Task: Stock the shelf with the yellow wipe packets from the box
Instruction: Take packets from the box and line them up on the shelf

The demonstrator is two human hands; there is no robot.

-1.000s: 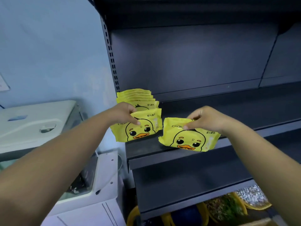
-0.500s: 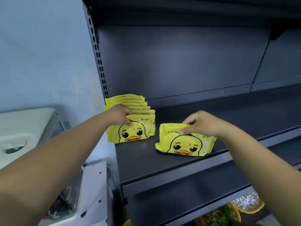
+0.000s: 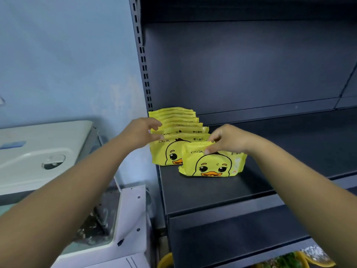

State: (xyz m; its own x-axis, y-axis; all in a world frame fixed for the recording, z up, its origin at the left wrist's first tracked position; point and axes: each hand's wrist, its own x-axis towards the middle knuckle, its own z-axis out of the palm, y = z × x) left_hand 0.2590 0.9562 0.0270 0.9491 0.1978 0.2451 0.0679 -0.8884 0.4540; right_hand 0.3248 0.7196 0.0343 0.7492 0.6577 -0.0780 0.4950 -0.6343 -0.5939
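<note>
A row of several yellow wipe packets with a duck face stands upright at the left end of the dark shelf. The row's front packet faces me. My left hand rests at the row's top left corner, fingers spread over the packet tops and gripping none. My right hand pinches the top edge of another yellow packet. That packet stands on the shelf just in front of the row, offset to the right and overlapping the front packet. The box is out of view.
A white chest freezer stands left of the rack, below a pale blue wall. The slotted upright marks the shelf's left edge. A lower shelf juts out beneath, with yellow baskets at the bottom.
My right hand has carried its packet left and back until it overlaps the row's front packet. My left hand has released the front packet and spread its fingers over the row's top.
</note>
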